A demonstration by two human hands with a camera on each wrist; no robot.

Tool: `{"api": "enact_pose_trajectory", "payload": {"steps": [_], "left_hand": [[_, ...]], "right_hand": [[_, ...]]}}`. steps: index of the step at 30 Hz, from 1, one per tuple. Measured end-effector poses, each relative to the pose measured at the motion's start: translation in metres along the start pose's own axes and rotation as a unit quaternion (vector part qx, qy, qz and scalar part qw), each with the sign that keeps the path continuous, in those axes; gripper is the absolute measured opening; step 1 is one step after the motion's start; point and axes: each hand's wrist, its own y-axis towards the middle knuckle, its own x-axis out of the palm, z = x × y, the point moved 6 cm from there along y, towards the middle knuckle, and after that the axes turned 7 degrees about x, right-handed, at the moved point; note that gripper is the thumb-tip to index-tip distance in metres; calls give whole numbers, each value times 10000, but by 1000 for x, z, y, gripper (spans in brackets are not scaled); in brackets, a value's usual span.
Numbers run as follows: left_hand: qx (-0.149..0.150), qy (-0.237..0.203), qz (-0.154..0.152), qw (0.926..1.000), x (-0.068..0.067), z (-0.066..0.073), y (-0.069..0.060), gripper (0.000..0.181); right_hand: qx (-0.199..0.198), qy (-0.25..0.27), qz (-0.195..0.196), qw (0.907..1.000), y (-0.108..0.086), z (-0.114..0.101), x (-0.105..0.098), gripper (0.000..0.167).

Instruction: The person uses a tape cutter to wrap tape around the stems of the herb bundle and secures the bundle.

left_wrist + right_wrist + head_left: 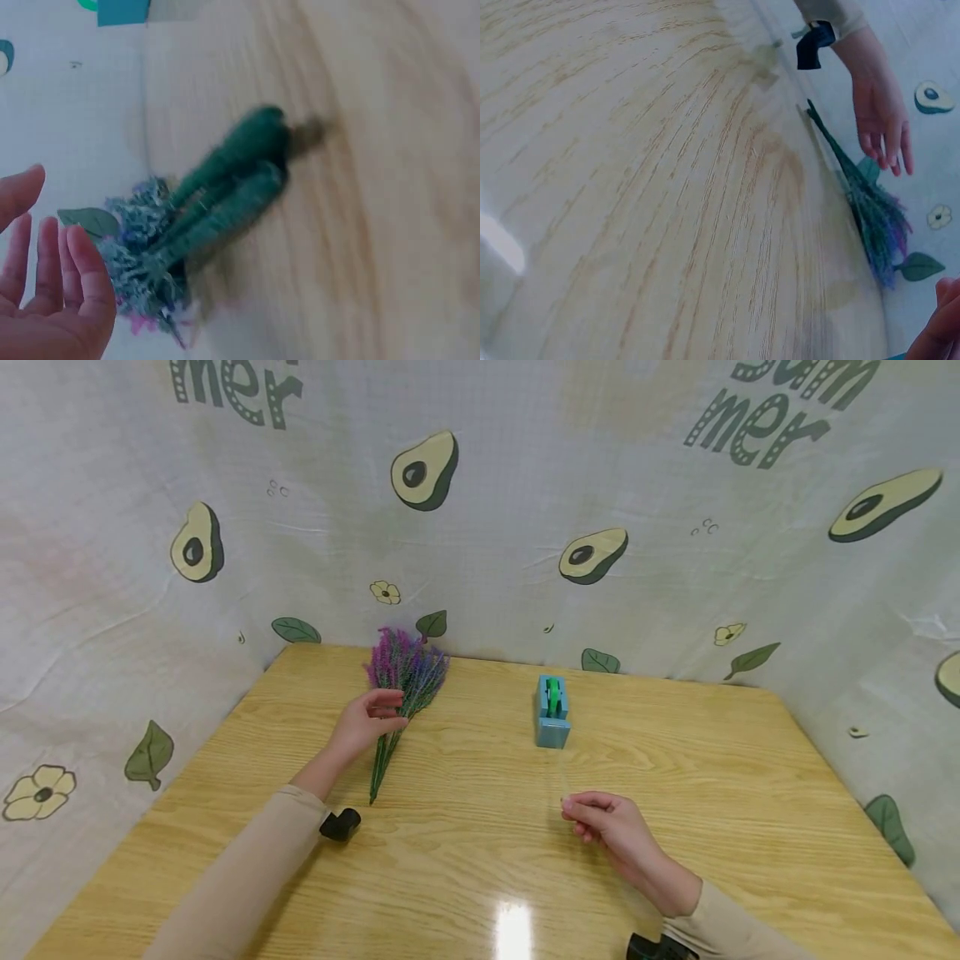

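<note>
A bunch of purple lavender-like flowers (426, 681) with green stems lies on the left of the table. Just above it hovers my left hand (366, 722), its fingers loosely extended. The left wrist view shows this hand (64, 300) apart from the stems (232, 187), holding nothing. To the right stands a blue tape dispenser (552, 733) with a green roll core (553, 695). My right hand (613, 831) is in front of it, pinching the end of a faint, clear strip of tape (566, 782) between thumb and forefinger. Only fingertips (939, 330) of that hand show in the right wrist view.
The wooden table (465, 843) ends at the back against a pale cloth (495, 485) printed with avocados and leaves. Each wrist carries a black camera mount, the left one (341, 825) close to the tabletop. Light glares off the table's front (513, 931).
</note>
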Motion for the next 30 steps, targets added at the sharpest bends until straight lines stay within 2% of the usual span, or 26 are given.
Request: {"api": "enact_pose_trajectory", "payload": {"steps": [5, 9, 13, 16, 18, 23, 30], "left_hand": [[-362, 375, 96, 9986, -11, -14, -6, 53], [-672, 482, -21, 9966, -14, -22, -10, 66], [-1117, 326, -488, 9920, -9, -32, -13, 88], [-1328, 424, -937, 9858, -5, -37, -14, 96], [-1345, 576, -1151, 9825, -2, -38, -14, 95], [-1227, 643, -1323, 9815, -2, -38, -13, 89], [-775, 484, -1687, 9814, -7, -41, -16, 78]], "right_hand": [[-7, -28, 9, 10000, 0, 0, 0, 16], [-20, -26, 19, 10000, 0, 0, 0, 15], [-26, -13, 21, 10000, 0, 0, 1, 14], [-16, -6, 28, 10000, 0, 0, 0, 15], [-13, -3, 42, 10000, 1, 0, 0, 17], [2, -36, 11, 10000, 1, 0, 1, 19], [38, -3, 21, 10000, 1, 1, 1, 18]]}}
